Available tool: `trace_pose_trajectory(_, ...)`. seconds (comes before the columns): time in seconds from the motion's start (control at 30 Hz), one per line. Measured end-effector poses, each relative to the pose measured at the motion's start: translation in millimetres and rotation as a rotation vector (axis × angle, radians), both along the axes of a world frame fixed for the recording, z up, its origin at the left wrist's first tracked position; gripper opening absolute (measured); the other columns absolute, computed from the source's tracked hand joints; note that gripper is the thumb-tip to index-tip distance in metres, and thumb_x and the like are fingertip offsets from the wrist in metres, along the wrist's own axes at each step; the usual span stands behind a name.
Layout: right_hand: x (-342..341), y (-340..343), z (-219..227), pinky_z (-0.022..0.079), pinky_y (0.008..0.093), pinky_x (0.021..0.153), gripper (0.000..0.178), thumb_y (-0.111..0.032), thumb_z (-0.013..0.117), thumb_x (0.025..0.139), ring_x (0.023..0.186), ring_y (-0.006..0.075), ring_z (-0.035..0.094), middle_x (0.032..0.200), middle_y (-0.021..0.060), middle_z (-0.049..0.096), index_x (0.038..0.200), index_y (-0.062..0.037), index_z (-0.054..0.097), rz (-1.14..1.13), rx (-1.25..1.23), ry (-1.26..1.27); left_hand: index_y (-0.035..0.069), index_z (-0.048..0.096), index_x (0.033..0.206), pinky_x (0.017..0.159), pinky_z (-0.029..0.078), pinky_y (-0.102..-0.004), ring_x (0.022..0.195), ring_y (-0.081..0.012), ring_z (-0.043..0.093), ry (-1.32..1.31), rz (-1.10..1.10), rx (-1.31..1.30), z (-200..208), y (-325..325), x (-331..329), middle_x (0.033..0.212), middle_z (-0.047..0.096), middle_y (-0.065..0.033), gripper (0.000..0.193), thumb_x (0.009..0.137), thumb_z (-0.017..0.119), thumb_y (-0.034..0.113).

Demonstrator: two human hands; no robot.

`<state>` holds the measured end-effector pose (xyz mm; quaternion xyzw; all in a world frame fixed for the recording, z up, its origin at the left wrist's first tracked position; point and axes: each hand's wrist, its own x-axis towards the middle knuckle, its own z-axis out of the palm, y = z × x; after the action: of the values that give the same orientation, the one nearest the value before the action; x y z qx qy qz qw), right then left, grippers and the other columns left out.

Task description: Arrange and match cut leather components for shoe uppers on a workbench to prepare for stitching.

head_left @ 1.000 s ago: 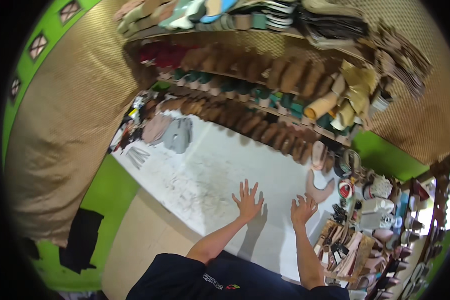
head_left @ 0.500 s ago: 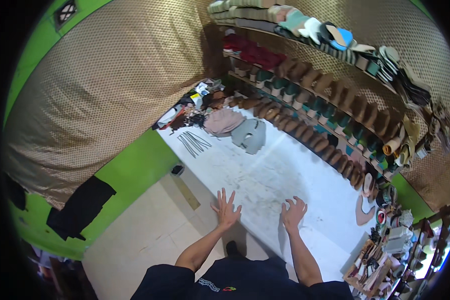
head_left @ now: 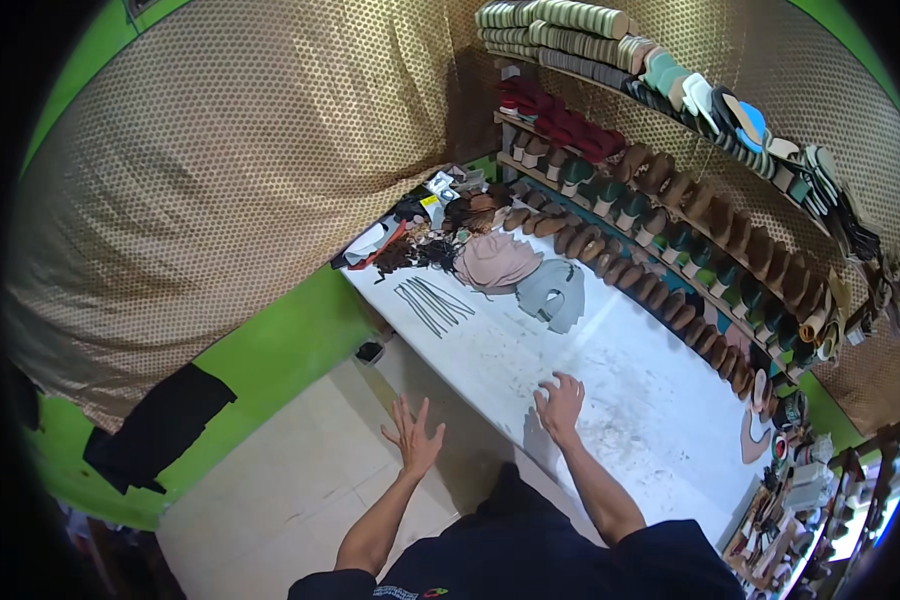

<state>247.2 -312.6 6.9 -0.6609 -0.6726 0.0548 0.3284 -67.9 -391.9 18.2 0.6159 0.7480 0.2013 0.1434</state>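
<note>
My left hand (head_left: pixel 414 440) is held in the air beside the table's near edge, over the floor, fingers spread and nothing in them. Over the white tabletop (head_left: pixel 500 375) hovers my right hand (head_left: pixel 560 402), its fingers apart and slightly curled, also holding nothing. Farther off on the table lie several thin dark strips (head_left: pixel 432 305) in a loose row. Behind them sit a pinkish-beige piece of material (head_left: pixel 497 262) and a grey piece (head_left: pixel 552 296) with a cut-out. Neither hand touches any of these.
Brown shoe lasts (head_left: pixel 638 285) line the table's far side. Shelves above carry more lasts, red pieces (head_left: pixel 570 128) and stacked soles (head_left: pixel 575 18). Mixed scraps (head_left: pixel 410 245) fill the back left corner. Tools and supplies (head_left: pixel 770 515) crowd the right end. A black cloth (head_left: pixel 160 425) hangs at left.
The view has shifted, so the table and shelves sit farther right. My left hand has moved off the table edge over the floor; both hands stay spread and hold nothing.
</note>
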Motion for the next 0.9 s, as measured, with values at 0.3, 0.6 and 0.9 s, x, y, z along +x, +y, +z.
trace_pose_trajectory(0.3,-55.3,165.6,23.2,0.033,0.0541,0.117,0.016,-0.022,0.079,0.082,0.131,0.0345,0.051,0.131,0.0123,0.063,0.095,-0.0123,0.081,0.133,0.140,-0.085,0.028,0.050,0.158,0.115,0.000,-0.0793,0.162,-0.0397,0.005,0.051,-0.016,0.052,11.5,89.1,-38.9,0.176,0.011,-0.0185,0.075,0.089,0.078,0.039)
trace_pose_trajectory(0.6,-91.7,310.4,1.5,0.031,0.0567,0.121,0.024,-0.019,0.082,0.077,0.138,0.0361,0.047,0.142,0.0134,0.058,0.100,-0.0127,0.078,0.195,0.152,-0.114,0.029,0.049,0.159,0.114,0.000,-0.0816,0.162,-0.0398,0.004,0.168,-0.253,-0.019,29.0,195.2,-70.6,0.176,0.009,-0.0179,0.075,0.090,0.077,0.042)
trace_pose_trajectory(0.9,-102.5,374.8,-14.0,0.028,0.0582,0.123,0.012,-0.014,0.075,0.080,0.138,0.0345,0.048,0.137,0.0104,0.060,0.091,-0.0107,0.075,0.288,0.045,-0.227,0.029,0.051,0.157,0.114,-0.002,-0.0816,0.162,-0.0397,0.001,0.102,-0.320,-0.038,35.3,301.8,-66.4,0.176,0.008,-0.0168,0.074,0.090,0.076,0.043)
